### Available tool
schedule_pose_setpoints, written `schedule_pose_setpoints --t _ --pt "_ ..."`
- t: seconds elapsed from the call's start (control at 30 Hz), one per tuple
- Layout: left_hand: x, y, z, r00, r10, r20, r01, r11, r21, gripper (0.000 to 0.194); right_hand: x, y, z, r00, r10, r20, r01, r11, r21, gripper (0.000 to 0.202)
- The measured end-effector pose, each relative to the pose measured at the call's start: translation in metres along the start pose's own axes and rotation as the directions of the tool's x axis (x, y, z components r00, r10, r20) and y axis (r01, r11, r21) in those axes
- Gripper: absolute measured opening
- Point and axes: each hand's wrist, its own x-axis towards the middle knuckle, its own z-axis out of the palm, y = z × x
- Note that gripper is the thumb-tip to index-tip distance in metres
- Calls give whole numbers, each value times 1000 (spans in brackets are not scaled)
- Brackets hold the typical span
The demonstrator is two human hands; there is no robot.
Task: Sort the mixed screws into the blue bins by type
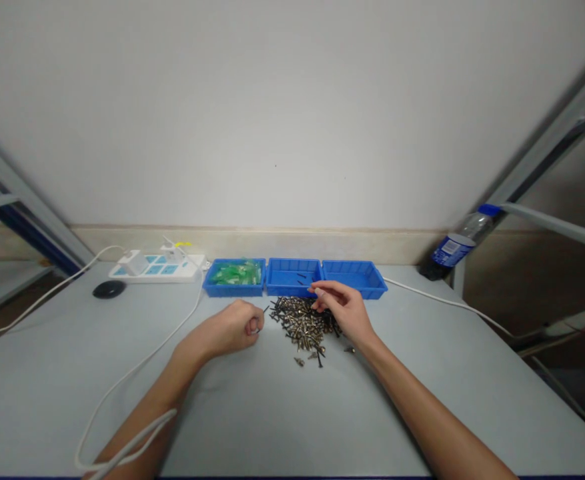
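A pile of mixed dark and brass-coloured screws (pixel 302 325) lies on the grey table, with a few loose ones at its front. My left hand (pixel 240 327) is closed just left of the pile, and a dark screw sticks out by its fingertips. Over the pile's right back part is my right hand (pixel 340 305), thumb and fingers drawn together; what they hold, if anything, is too small to make out. Behind the pile, the middle blue tray (pixel 293 289) has a few dark screws in it. The right blue tray (pixel 370 291) shows nothing inside.
At the left, a blue tray (pixel 234 291) holds green plastic pieces. Further left are a white power strip (pixel 188 271) and a black round object (pixel 108 289). A bottle (pixel 453 250) leans at the back right. White cables (pixel 137 364) cross the table and my left forearm.
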Motion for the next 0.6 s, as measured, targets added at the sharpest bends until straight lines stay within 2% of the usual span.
schedule_pose_setpoints --t 0.23,0.33,0.4,0.47,0.6 --pt "3 8 0 994 90 -66 -88 996 29 28 -2 0 0 1000 10 10 -10 1000 20 30" --pt "4 14 -4 972 142 -189 -149 989 -23 33 -3 1 2 1000 11 26 -12 1000 8 29" --pt "7 18 -6 943 166 -287 -196 977 -79 28 -4 3 3 999 13 34 -13 1000 -1 30" --pt "10 22 -5 925 137 -353 -210 962 -176 22 -5 4 3 999 20 39 -19 1000 -6 30" --pt "17 33 3 906 -63 -417 -149 877 -457 15 -7 2 5 996 49 68 -48 999 -12 29"
